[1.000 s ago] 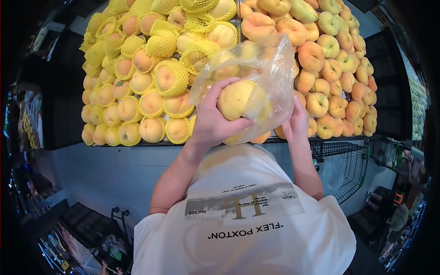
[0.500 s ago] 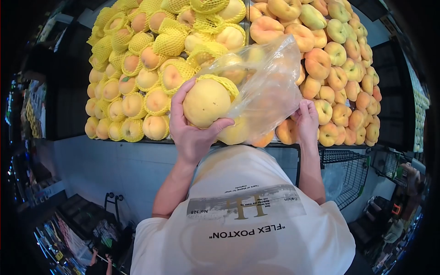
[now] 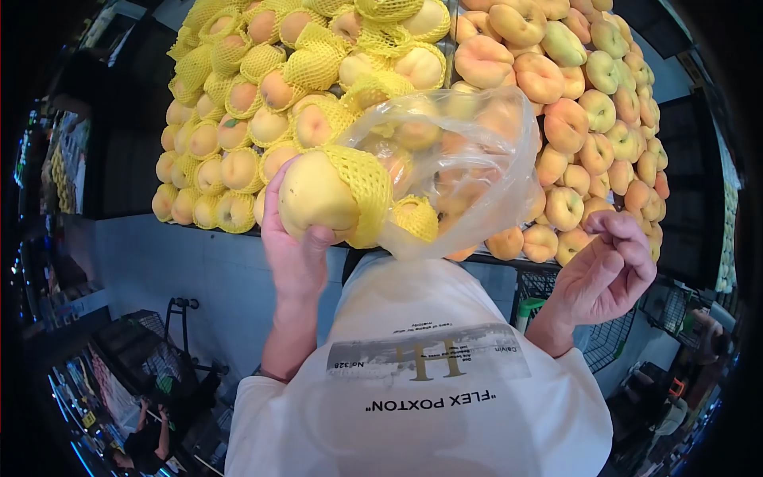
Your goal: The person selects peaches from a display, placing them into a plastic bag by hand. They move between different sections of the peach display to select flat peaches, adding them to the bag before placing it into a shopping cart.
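My left hand [image 3: 292,266] is wrapped round a large pale yellow peach [image 3: 316,196], its thumb across the lower side. A yellow foam net sleeve [image 3: 364,191] covers the peach's right side. Just right of it, a clear plastic bag [image 3: 497,203] rests gaping over the display's front edge, with a smaller netted peach [image 3: 415,217] seen in or through it. My right hand [image 3: 602,270] is raised apart from the bag, near the flat peaches; its fingers are loosely bent, thumb apart, and nothing shows in them.
Netted yellow peaches [image 3: 238,169] fill the left of the display, flat peaches [image 3: 565,126] the right, with a divider [image 3: 451,48] between. A wire shopping cart [image 3: 610,338] stands at my right. Another person [image 3: 149,441] is at the lower left.
My right hand has let go of the bag and drawn back to the right. My left hand has moved left and turned the peach, showing more of its net. The bag has sagged lower.
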The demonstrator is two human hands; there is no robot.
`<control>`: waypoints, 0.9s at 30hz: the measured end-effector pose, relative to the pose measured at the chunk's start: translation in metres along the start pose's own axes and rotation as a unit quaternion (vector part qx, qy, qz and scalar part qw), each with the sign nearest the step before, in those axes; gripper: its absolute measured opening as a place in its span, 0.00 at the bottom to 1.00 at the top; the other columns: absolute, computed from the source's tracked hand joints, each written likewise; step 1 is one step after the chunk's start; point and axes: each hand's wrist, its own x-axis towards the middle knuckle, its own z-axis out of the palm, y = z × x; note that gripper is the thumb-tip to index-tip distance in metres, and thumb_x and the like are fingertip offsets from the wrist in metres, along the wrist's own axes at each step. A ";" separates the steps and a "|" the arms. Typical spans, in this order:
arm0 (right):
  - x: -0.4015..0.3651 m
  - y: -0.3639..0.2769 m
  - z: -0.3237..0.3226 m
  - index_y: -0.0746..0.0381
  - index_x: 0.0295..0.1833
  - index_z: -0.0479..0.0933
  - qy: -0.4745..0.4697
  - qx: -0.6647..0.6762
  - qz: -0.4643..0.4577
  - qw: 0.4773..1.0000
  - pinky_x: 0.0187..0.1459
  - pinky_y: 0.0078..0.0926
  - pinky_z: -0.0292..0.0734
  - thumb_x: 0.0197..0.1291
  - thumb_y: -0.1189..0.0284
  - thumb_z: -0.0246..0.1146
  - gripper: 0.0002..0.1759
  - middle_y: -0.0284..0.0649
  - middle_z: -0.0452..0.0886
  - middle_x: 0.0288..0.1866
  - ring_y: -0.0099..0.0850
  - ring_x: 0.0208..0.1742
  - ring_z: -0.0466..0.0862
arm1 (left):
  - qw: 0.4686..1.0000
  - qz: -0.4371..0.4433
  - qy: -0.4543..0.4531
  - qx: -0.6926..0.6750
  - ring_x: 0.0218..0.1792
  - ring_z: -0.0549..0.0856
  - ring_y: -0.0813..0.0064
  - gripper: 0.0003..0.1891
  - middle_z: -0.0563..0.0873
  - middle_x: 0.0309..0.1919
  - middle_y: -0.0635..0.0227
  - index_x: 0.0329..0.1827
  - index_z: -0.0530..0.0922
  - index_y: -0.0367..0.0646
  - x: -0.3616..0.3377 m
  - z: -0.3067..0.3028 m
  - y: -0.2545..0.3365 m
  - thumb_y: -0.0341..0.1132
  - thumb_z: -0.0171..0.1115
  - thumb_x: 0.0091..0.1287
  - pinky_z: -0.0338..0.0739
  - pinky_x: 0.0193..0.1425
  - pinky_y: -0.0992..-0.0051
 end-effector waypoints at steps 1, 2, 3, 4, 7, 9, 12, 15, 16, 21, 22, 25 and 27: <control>0.000 -0.009 0.010 0.66 0.51 0.73 -0.082 0.040 -0.019 0.996 0.49 0.31 0.82 0.70 0.79 0.64 0.09 0.53 0.80 0.57 0.37 0.50 0.85 | 1.000 -0.015 -0.003 -0.005 0.65 0.80 0.67 0.59 0.78 0.65 0.60 0.74 0.64 0.33 -0.005 0.002 0.000 0.60 0.85 0.47 0.79 0.69 0.65; 0.005 -0.015 0.020 0.67 0.52 0.74 -0.176 0.034 -0.022 0.984 0.50 0.32 0.83 0.66 0.80 0.67 0.12 0.55 0.80 0.58 0.40 0.52 0.85 | 1.000 -0.030 -0.006 -0.010 0.66 0.80 0.67 0.60 0.78 0.65 0.60 0.75 0.63 0.33 -0.009 0.002 0.000 0.61 0.85 0.47 0.77 0.70 0.65; 0.011 -0.021 0.030 0.67 0.53 0.75 -0.269 0.028 -0.027 0.962 0.50 0.33 0.83 0.62 0.81 0.70 0.16 0.57 0.79 0.60 0.43 0.53 0.85 | 0.999 -0.033 -0.012 -0.019 0.66 0.79 0.67 0.60 0.77 0.66 0.59 0.76 0.62 0.33 -0.012 0.002 0.000 0.62 0.83 0.49 0.77 0.71 0.64; 0.019 -0.024 0.042 0.67 0.55 0.76 -0.373 -0.024 -0.016 0.927 0.51 0.34 0.83 0.59 0.81 0.73 0.20 0.58 0.79 0.62 0.46 0.56 0.85 | 0.999 -0.036 -0.018 -0.029 0.67 0.79 0.66 0.59 0.77 0.66 0.59 0.76 0.62 0.32 -0.015 0.000 0.000 0.63 0.82 0.50 0.76 0.72 0.63; -0.007 -0.002 0.080 0.66 0.67 0.71 -0.390 -0.044 0.102 0.914 0.58 0.35 0.83 0.57 0.77 0.75 0.33 0.52 0.77 0.68 0.50 0.63 0.83 | 0.995 -0.056 -0.023 -0.075 0.70 0.77 0.64 0.58 0.75 0.69 0.57 0.78 0.59 0.34 -0.028 -0.011 -0.002 0.69 0.72 0.57 0.73 0.74 0.60; -0.021 0.010 0.090 0.64 0.73 0.68 -0.423 -0.008 0.176 0.889 0.60 0.37 0.82 0.56 0.75 0.76 0.39 0.49 0.76 0.70 0.50 0.66 0.80 | 0.990 -0.075 -0.024 -0.120 0.72 0.75 0.63 0.57 0.73 0.72 0.58 0.80 0.57 0.36 -0.035 -0.017 -0.001 0.73 0.63 0.62 0.72 0.75 0.58; -0.025 0.006 0.100 0.57 0.79 0.63 -0.450 0.149 0.326 0.818 0.65 0.41 0.78 0.56 0.71 0.77 0.46 0.50 0.72 0.74 0.53 0.71 0.75 | 0.980 -0.113 -0.020 -0.163 0.74 0.73 0.62 0.55 0.70 0.75 0.59 0.83 0.54 0.41 -0.044 -0.018 0.001 0.76 0.53 0.66 0.71 0.76 0.56; -0.031 0.008 0.110 0.53 0.81 0.61 -0.504 0.076 0.204 0.836 0.69 0.44 0.74 0.57 0.68 0.76 0.48 0.52 0.69 0.75 0.53 0.74 0.71 | 0.975 -0.150 -0.014 -0.165 0.75 0.71 0.62 0.58 0.68 0.76 0.59 0.84 0.52 0.42 -0.051 -0.013 -0.001 0.78 0.55 0.63 0.70 0.76 0.57; -0.033 0.010 0.111 0.54 0.81 0.61 -0.506 0.075 0.204 0.835 0.69 0.45 0.73 0.57 0.67 0.76 0.48 0.52 0.68 0.76 0.53 0.75 0.70 | 0.971 -0.144 -0.025 -0.188 0.75 0.71 0.62 0.60 0.68 0.76 0.59 0.84 0.51 0.41 -0.053 -0.013 -0.006 0.78 0.57 0.61 0.69 0.77 0.57; -0.036 0.016 0.115 0.54 0.81 0.61 -0.515 0.063 0.183 0.835 0.71 0.47 0.69 0.55 0.66 0.77 0.49 0.52 0.67 0.76 0.53 0.73 0.70 | 0.972 -0.110 -0.079 -0.190 0.75 0.71 0.62 0.62 0.69 0.74 0.58 0.83 0.52 0.39 -0.051 -0.025 -0.014 0.63 0.78 0.54 0.69 0.77 0.59; -0.036 0.019 0.116 0.54 0.81 0.61 -0.520 0.068 0.179 0.833 0.71 0.47 0.68 0.55 0.66 0.77 0.49 0.52 0.67 0.75 0.53 0.73 0.70 | 0.976 -0.120 -0.063 -0.169 0.74 0.72 0.62 0.61 0.70 0.73 0.58 0.82 0.53 0.38 -0.050 -0.025 -0.009 0.58 0.81 0.52 0.69 0.77 0.59; -0.036 0.025 0.115 0.55 0.80 0.62 -0.531 0.049 0.167 0.830 0.71 0.47 0.67 0.54 0.66 0.77 0.48 0.51 0.68 0.74 0.53 0.72 0.70 | 0.990 -0.095 -0.024 -0.103 0.72 0.74 0.63 0.57 0.72 0.70 0.57 0.81 0.55 0.37 -0.040 -0.033 -0.005 0.44 0.82 0.52 0.71 0.76 0.60; -0.036 0.023 0.107 0.57 0.79 0.64 -0.535 -0.012 0.157 0.830 0.71 0.46 0.67 0.54 0.66 0.77 0.47 0.49 0.70 0.73 0.52 0.72 0.71 | 0.995 -0.048 0.007 -0.084 0.69 0.77 0.63 0.53 0.75 0.68 0.57 0.80 0.57 0.36 -0.025 -0.045 -0.003 0.37 0.80 0.53 0.74 0.74 0.62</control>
